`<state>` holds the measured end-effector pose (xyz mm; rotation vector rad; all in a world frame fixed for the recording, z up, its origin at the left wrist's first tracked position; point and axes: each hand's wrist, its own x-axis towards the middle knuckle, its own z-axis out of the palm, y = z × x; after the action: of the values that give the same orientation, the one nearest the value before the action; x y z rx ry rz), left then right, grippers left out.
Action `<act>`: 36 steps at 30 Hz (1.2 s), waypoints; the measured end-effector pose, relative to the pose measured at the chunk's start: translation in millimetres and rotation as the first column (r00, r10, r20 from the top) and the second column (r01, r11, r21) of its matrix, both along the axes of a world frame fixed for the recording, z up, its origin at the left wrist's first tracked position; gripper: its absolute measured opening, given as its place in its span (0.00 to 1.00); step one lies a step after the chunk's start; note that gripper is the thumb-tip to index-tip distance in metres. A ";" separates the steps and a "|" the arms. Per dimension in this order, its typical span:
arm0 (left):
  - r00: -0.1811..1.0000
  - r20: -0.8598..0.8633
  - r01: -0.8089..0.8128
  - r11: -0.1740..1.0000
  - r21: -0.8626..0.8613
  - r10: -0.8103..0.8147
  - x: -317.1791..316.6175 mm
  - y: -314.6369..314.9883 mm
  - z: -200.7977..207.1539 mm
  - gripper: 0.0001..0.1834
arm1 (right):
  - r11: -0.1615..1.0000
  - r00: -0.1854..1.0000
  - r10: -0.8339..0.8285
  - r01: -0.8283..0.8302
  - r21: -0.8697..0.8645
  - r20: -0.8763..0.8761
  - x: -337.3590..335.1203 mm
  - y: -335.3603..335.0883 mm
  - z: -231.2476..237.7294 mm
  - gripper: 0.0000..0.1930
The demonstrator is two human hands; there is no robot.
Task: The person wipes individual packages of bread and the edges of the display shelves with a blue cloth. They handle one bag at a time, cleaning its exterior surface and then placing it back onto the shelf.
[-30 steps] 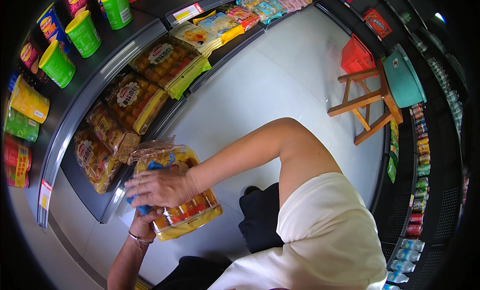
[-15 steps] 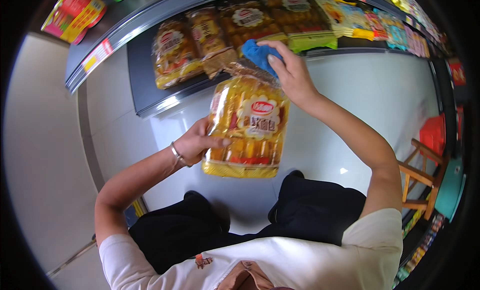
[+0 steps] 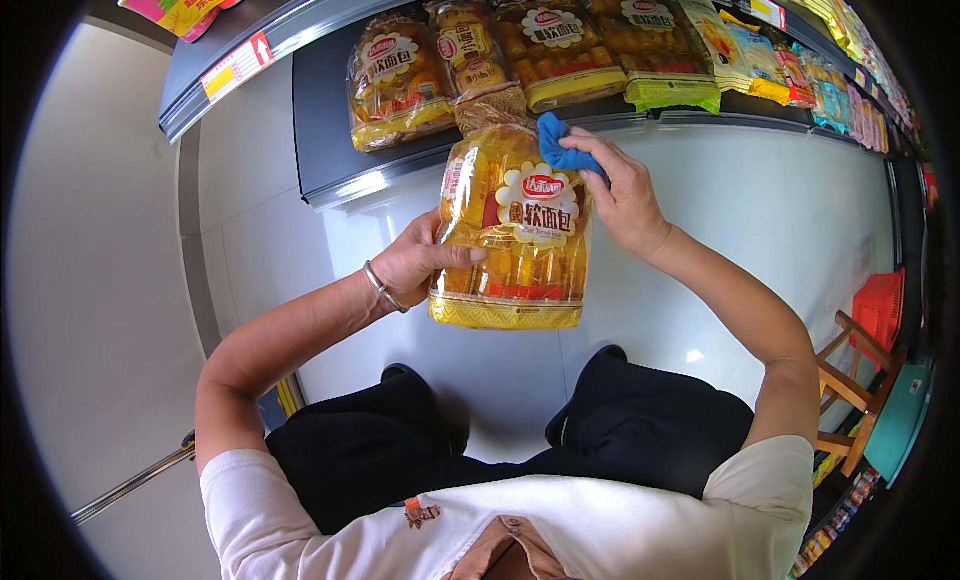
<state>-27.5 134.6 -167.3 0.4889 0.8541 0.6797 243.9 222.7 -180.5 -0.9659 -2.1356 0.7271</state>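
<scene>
A clear and yellow bag of bread (image 3: 512, 270) hangs upright in front of me, over the floor. My left hand (image 3: 412, 263) grips its left side, thumb across the front. In my right hand (image 3: 622, 188) is a bunched blue cloth (image 3: 563, 146), pinched between thumb and fingers at the bag's upper right corner. The cloth appears to touch the bag there. The bag's gathered brown top reaches up toward the shelf edge.
On the dark low shelf (image 3: 322, 120) stand several similar bread bags (image 3: 398, 85), with small snack packets (image 3: 765, 60) to the right. Red and yellow tubs (image 3: 178, 2) sit on the upper shelf at the left. A wooden stool (image 3: 848, 388) and a red basket (image 3: 880, 305) are at the right.
The blue cloth has come down from above the bag's gathered top to its upper right corner. My left hand keeps its hold on the bag, and the whole view has shifted slightly.
</scene>
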 end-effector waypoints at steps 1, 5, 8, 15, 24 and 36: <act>1.000 0.006 -0.001 1.000 0.000 0.001 0.0 0.6 0.0 0.38 | 0.999 1.000 -0.013 0.012 -0.033 -0.029 -2.9 -0.1 3.0 0.21; 0.999 0.032 -0.032 0.999 0.000 0.032 -2.3 6.2 1.6 0.37 | 0.993 0.992 0.117 -0.117 0.010 -0.045 -31.8 -30.4 24.1 0.21; 0.996 0.041 -0.083 0.996 0.045 0.082 -10.9 7.5 -1.4 0.36 | 0.942 0.955 0.297 -0.289 0.172 -0.019 -35.2 -47.4 23.0 0.21; 0.986 -0.049 -0.153 0.981 0.117 0.159 -21.6 11.6 10.1 0.36 | 0.805 0.855 0.513 -0.511 0.302 0.080 -16.0 -56.8 7.4 0.12; 0.982 -0.066 -0.167 0.979 0.120 0.176 -29.1 6.0 4.6 0.38 | 0.995 0.994 -0.069 0.075 0.066 -0.088 -7.4 -14.7 24.7 0.21; 0.999 0.021 -0.033 0.997 0.077 0.031 -24.4 -8.4 9.8 0.39 | 0.988 0.993 -0.114 0.116 0.101 -0.027 2.4 14.1 -1.0 0.17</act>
<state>-51.9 126.1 -157.5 0.5381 0.8210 0.7479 246.3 236.8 -181.5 -1.0122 -2.0595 0.5631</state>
